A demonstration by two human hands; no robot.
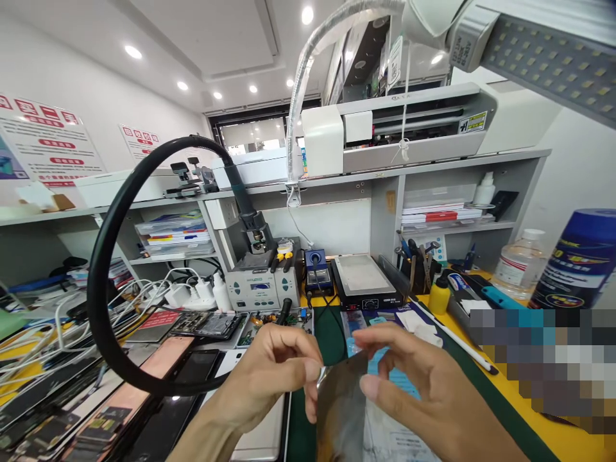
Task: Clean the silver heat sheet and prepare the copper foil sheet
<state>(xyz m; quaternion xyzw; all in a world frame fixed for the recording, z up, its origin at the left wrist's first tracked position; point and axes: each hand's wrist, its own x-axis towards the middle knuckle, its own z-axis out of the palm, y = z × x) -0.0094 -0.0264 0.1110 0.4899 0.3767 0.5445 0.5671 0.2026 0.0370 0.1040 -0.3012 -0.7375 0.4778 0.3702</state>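
Observation:
A thin, dark, glossy panel [342,407] with a rounded upper edge stands tilted between my hands at the bottom centre. My left hand [272,378] pinches thumb and forefinger together at its upper left corner. A small pale glint shows there, but what lies in the pinch is too small to name. With the thumb on the right edge and the forefinger by the top, my right hand [414,378] grips the panel. Below the right hand lies a clear plastic sleeve [392,436] with print on it. A silver phone back [260,433] lies beside my left wrist.
A black hose [96,269] loops from the hot air station [260,289] over several opened phones at left. Behind my hands stand a soldering station [319,276] and a heating plate [366,276]. Bottles and a blue spray can [580,256] line the right. A lamp [553,61] hangs overhead.

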